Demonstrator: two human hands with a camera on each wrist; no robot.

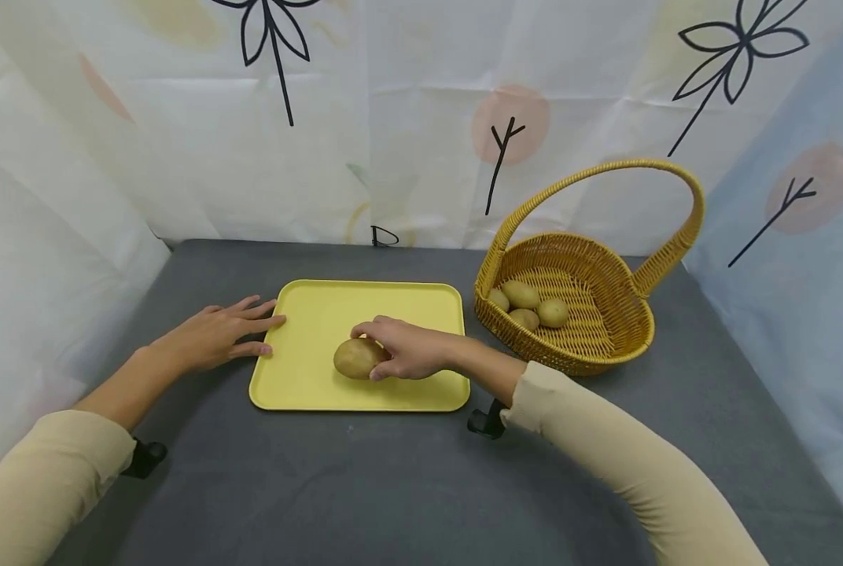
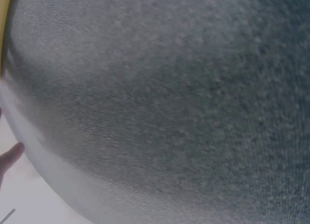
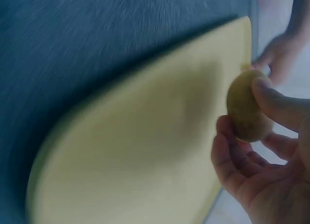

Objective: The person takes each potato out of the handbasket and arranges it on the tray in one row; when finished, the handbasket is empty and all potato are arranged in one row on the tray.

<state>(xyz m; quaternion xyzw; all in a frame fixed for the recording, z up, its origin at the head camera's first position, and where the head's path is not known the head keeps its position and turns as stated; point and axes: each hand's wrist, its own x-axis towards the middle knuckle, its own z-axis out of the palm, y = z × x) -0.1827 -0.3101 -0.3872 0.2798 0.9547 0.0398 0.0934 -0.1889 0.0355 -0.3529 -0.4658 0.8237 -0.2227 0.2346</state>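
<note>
My right hand (image 1: 410,350) holds a large potato (image 1: 357,358) over the middle of a yellow tray (image 1: 365,297). In the right wrist view the thumb and fingers curl round the potato (image 3: 245,105). My left hand (image 1: 219,334) has its fingers spread, with the fingertips at the tray's left edge. Only a fingertip or two of it and a sliver of the tray show in the left wrist view. Several smaller potatoes (image 1: 520,294) lie in the left part of a yellow wicker basket (image 1: 577,365), right of the tray.
The basket's tall arched handle (image 1: 627,165) rises over the back right of the dark grey table (image 1: 365,487). White patterned cloth (image 1: 421,157) hangs behind the table and at both sides. A black strap piece (image 1: 487,422) sits at each wrist.
</note>
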